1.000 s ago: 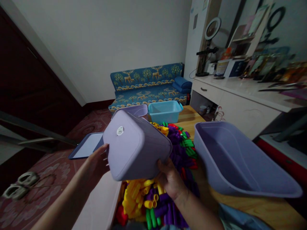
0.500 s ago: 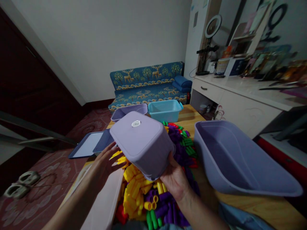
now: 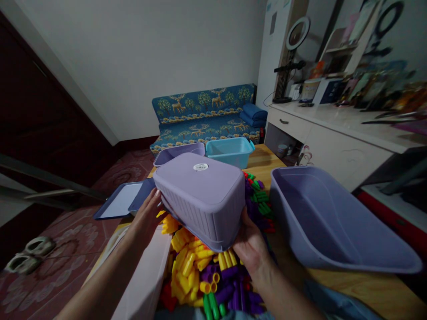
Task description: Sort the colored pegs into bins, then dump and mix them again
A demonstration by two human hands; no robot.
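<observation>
A lilac plastic bin (image 3: pixel 200 191) is upside down in front of me, its base with a white oval sticker facing up. My right hand (image 3: pixel 250 242) grips its right end near the rim. At the bin's left end, my left hand (image 3: pixel 148 218) has its fingers against the side and under the rim, partly hidden by the bin. Below it lies a heap of plastic toy pieces: yellow ones (image 3: pixel 187 266), purple ones (image 3: pixel 235 291) and green ones (image 3: pixel 213 306). The bin hides the middle of the heap.
A large lilac bin (image 3: pixel 333 218) stands at the right of the wooden table (image 3: pixel 376 289). A turquoise basket (image 3: pixel 230 152) and another lilac bin (image 3: pixel 180 151) stand at the back. Left are a blue-rimmed tray (image 3: pixel 118 200) and a pale pink lid (image 3: pixel 147 275).
The lilac bin has turned and tipped, so its long ribbed side now faces me. My left hand, apart from it before, has come up against its left end.
</observation>
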